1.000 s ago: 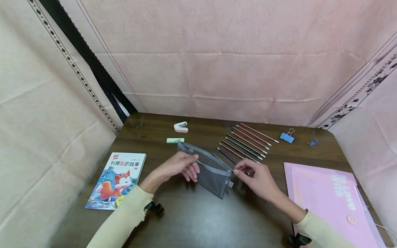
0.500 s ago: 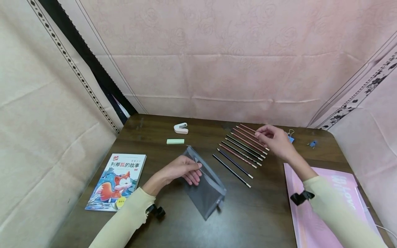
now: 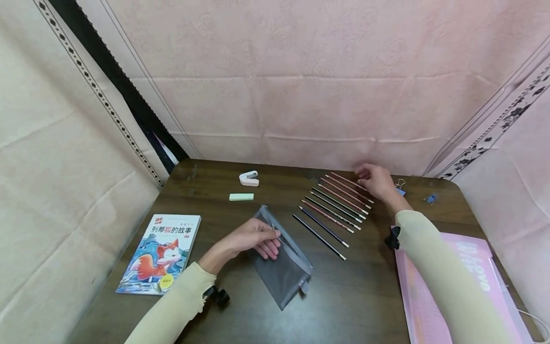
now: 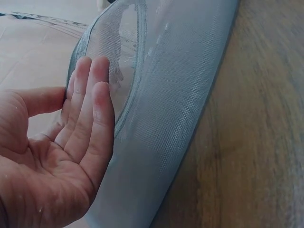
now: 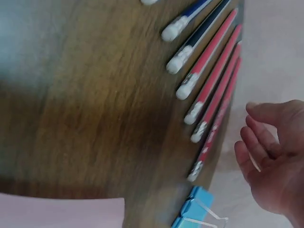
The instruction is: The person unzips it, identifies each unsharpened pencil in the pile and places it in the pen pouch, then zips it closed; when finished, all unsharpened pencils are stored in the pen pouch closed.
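A grey mesh zip pouch (image 3: 279, 274) hangs slantwise over the dark wooden table. My left hand (image 3: 258, 237) pinches one edge of its opening between thumb and forefinger. In the left wrist view, the other fingers lie straight against the mesh (image 4: 171, 95), inside the gap of the parted zip. Several pencils lie side by side right of the pouch, from a dark one (image 3: 319, 237) nearest it to a red one (image 5: 218, 118) farthest away. Just beyond that red pencil hovers my right hand (image 3: 378, 181), its fingers loosely bent and nothing between them.
A blue binder clip (image 5: 195, 205) sits near the right hand, with a smaller blue clip (image 3: 431, 198) farther right. Pink folder (image 3: 455, 277) at right, fox storybook (image 3: 159, 258) at left. A white stapler (image 3: 249, 178) and pale green strip (image 3: 241, 197) stand behind the pouch.
My right hand has left the pouch's right corner and moved over to the far side of the pencils. The pouch's free end has swung down towards me; my left hand keeps its pinch.
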{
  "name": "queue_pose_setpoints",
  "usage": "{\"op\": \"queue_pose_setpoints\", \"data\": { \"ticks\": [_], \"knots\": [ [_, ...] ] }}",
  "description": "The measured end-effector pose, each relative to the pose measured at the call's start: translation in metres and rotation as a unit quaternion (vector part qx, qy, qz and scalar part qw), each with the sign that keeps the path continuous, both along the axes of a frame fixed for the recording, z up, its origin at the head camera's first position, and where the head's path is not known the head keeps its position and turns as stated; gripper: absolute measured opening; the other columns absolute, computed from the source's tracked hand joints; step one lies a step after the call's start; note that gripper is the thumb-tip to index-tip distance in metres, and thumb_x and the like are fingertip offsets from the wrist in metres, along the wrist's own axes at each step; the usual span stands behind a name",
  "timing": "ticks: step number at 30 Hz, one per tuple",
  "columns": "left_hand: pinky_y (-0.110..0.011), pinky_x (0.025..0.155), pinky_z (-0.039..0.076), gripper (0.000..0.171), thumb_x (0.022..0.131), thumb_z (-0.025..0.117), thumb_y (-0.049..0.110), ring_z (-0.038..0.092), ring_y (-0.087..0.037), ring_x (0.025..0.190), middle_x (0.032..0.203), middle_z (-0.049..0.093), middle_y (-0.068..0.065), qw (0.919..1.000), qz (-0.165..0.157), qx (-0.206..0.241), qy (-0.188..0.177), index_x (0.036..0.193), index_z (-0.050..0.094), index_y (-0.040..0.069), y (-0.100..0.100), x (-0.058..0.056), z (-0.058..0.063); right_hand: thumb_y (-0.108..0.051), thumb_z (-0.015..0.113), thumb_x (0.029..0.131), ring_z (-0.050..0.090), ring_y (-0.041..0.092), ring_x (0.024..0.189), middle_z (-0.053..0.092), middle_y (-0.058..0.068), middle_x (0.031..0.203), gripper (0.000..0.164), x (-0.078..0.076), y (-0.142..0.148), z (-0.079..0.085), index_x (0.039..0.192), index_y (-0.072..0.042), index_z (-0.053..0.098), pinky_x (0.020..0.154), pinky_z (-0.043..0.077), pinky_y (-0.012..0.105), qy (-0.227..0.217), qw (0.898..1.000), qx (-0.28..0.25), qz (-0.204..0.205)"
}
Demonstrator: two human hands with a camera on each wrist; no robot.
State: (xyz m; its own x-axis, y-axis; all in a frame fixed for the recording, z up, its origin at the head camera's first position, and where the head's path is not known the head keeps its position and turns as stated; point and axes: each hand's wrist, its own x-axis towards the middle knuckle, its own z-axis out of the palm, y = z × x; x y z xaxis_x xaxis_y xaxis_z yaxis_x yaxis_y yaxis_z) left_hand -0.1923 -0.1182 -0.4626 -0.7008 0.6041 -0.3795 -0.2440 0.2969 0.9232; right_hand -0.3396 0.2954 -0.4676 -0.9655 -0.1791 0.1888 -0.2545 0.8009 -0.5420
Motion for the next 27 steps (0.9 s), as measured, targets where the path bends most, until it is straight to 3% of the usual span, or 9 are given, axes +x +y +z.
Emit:
{"op": "queue_pose_setpoints", "data": {
  "ticks": [10, 27],
  "knots": [
    [-0.039, 0.071, 0.060, 0.034, 0.096, 0.058, 0.032, 0.074, -0.026, 0.079, 0.085, 0.074, -0.015, 0.9999, -0.010, -0.002, 0.000, 0.097, 0.068, -0.001, 0.001, -0.001, -0.002, -0.010, 0.068, 0.087, 0.062, 0.031, 0.096, 0.069, 0.017, 0.102, 0.025, -0.011, -0.005, -0.011, 0.112, -0.007, 0.067, 0.085, 0.049, 0.048, -0.058, 0.997, 0.044, 0.002],
    [-0.040, 0.071, 0.060, 0.037, 0.097, 0.057, 0.033, 0.074, -0.027, 0.078, 0.085, 0.074, -0.017, 0.9994, -0.023, 0.018, 0.017, 0.097, 0.067, -0.003, -0.002, 0.000, -0.003, -0.006, 0.060, 0.091, 0.060, 0.032, 0.096, 0.066, 0.017, 0.103, 0.021, -0.010, -0.013, -0.016, 0.110, -0.006, 0.066, 0.084, 0.050, 0.050, -0.061, 0.993, 0.100, 0.011]
  ]
}}
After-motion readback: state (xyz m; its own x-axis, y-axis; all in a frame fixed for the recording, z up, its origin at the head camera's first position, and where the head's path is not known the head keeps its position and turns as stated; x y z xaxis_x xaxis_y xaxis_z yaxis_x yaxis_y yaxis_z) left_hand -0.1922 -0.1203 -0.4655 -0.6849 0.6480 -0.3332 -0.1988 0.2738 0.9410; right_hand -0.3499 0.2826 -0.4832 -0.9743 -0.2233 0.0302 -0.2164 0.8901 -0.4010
